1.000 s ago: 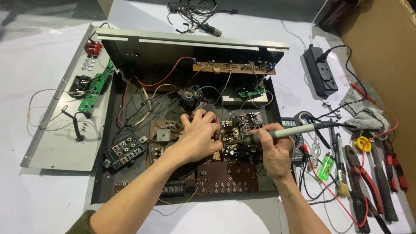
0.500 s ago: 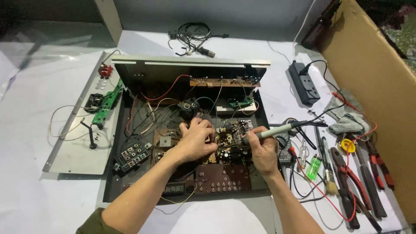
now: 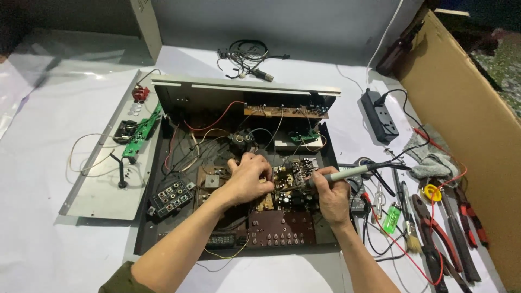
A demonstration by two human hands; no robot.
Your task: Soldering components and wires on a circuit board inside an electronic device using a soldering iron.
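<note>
Broadly, a white-covered worktop (image 3: 49,255) carries an opened amplifier case (image 3: 163,217) with its lid panel (image 3: 103,190) laid flat just left of it. A brown cardboard sheet (image 3: 467,125) leans along the right edge, and beside it lie pliers (image 3: 434,228), a brush (image 3: 410,228), a grey rag (image 3: 431,163) and a black power strip (image 3: 381,115).

Inside the case, the left hand (image 3: 247,179) rests curled on the small circuit board (image 3: 290,182) in the middle, fingers pressing down; whether it pinches anything I cannot tell. The right hand (image 3: 332,198) is closed round a soldering iron (image 3: 347,174), its tip down at the same board.

To solder well here, I judge the left hand should hold the board steady, well clear of the hot tip, and the loose wires (image 3: 190,152) kept away.
</note>
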